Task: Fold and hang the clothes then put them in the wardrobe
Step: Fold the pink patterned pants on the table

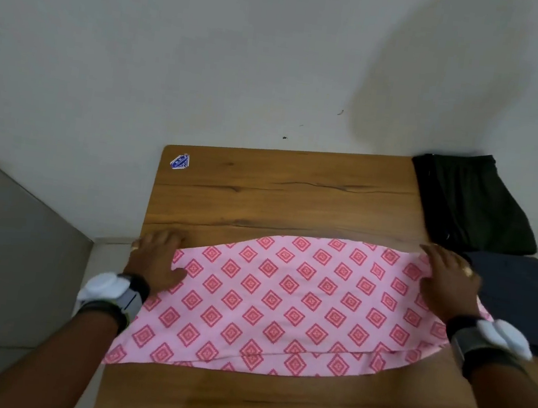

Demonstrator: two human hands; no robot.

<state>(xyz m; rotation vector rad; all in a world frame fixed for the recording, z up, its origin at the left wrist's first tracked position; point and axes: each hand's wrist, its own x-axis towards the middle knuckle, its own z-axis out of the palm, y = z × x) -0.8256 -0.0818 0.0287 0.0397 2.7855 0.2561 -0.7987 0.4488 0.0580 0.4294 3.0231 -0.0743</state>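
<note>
While both grips — left hand (155, 259), right hand (447, 283) — pinch the ends of the pink cloth (283, 300) lying on the bench (279, 191) between them, an uneven pull could skew the fold.

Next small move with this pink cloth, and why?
Probably bring the far corners toward the near edge, folding it in half: the pink cloth lies spread on the table with the left hand and right hand at its far corners.
</note>
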